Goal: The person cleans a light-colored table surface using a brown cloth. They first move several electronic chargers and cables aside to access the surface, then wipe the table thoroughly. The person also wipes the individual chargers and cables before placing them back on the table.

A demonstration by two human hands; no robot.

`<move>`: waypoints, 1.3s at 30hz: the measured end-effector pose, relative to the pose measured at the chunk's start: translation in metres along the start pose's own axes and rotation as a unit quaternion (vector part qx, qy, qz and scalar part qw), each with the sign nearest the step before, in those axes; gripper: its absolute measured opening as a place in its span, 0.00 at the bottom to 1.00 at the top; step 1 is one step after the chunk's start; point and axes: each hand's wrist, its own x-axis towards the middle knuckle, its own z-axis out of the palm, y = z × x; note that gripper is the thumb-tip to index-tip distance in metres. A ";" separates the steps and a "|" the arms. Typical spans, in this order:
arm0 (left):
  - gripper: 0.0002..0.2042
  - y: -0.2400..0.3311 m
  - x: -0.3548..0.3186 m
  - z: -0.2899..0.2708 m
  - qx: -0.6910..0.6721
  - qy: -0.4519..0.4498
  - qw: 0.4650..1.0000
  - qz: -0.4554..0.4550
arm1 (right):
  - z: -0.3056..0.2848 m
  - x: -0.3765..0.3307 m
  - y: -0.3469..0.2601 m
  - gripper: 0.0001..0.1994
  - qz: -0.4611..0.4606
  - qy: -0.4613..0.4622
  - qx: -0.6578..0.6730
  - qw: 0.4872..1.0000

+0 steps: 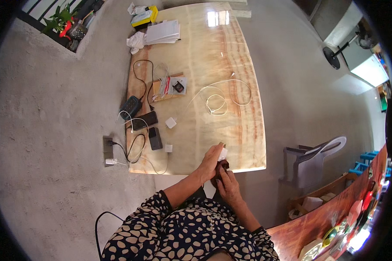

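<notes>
My left hand (211,163) is closed around a small white block (222,154) that looks like a charger plug, just over the near edge of the table. Right below it, my right hand (229,188) grips a dark brown cloth (221,168), which touches or nearly touches the white block. Two more white charger plugs lie to the left, one charger (170,122) tilted and another charger (168,148) close to the near edge. Beyond my hands a white cable (215,114) rests in loose loops on the tabletop.
The marble-look table (196,148) carries a black phone (145,121), a dark block (154,138), a dark blue power strip (130,107) and papers (163,32). Cords run to a wall socket (108,150). A grey chair (311,163) stands right, beside a reddish wooden counter (287,235).
</notes>
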 end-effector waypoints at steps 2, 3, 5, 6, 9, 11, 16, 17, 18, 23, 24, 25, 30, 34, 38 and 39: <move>0.14 -0.013 0.018 -0.018 0.033 0.060 0.997 0.032 | -0.017 0.012 0.022 0.16 0.072 -0.029 0.049 0.996; 0.15 -0.019 0.026 -0.032 0.071 0.085 0.993 0.043 | -0.022 0.018 0.043 0.15 0.103 -0.023 0.073 0.992; 0.18 -0.025 0.038 -0.056 0.150 0.137 0.977 0.068 | -0.029 0.033 0.081 0.09 0.181 0.027 0.088 0.979; 0.19 -0.028 0.044 -0.065 0.189 0.159 0.966 0.080 | -0.031 0.042 0.105 0.09 0.170 0.087 0.108 0.976; 0.22 -0.051 0.073 -0.109 0.397 0.266 0.859 0.185 | -0.035 0.074 0.163 0.10 0.279 0.135 0.188 0.932; 0.22 -0.053 0.091 -0.122 0.496 0.278 0.778 0.265 | -0.029 0.089 0.204 0.10 0.254 0.156 0.124 0.946; 0.22 -0.049 0.138 -0.142 0.602 0.278 0.686 0.300 | 0.002 0.083 0.263 0.18 0.193 0.005 -0.234 0.953; 0.22 -0.050 0.147 -0.150 0.610 0.281 0.679 0.297 | 0.010 0.080 0.262 0.20 0.217 -0.036 -0.250 0.943; 0.22 -0.051 0.156 -0.157 0.623 0.282 0.670 0.290 | 0.020 0.074 0.271 0.21 0.224 -0.069 -0.242 0.942; 0.22 -0.055 0.187 -0.183 0.679 0.247 0.618 0.308 | 0.038 0.067 0.284 0.23 0.224 -0.040 -0.202 0.953; 0.22 -0.056 0.190 -0.187 0.686 0.243 0.617 0.299 | 0.040 0.067 0.288 0.24 0.227 -0.018 -0.184 0.956; 0.22 -0.055 0.186 -0.192 0.693 0.246 0.613 0.288 | 0.039 0.080 0.274 0.26 0.228 0.001 -0.195 0.954; 0.21 -0.029 0.177 -0.138 0.732 0.299 0.559 0.249 | 0.041 0.079 0.292 0.26 0.235 0.021 -0.181 0.955; 0.18 -0.012 0.197 -0.126 0.681 0.262 0.576 0.369 | 0.036 0.084 0.296 0.26 0.241 0.008 -0.150 0.959; 0.13 0.001 0.241 -0.090 0.660 0.109 0.593 0.448 | 0.034 0.088 0.297 0.25 0.234 0.006 -0.137 0.963; 0.14 0.003 0.253 -0.080 0.653 0.117 0.602 0.445 | 0.035 0.088 0.297 0.25 0.234 0.002 -0.134 0.963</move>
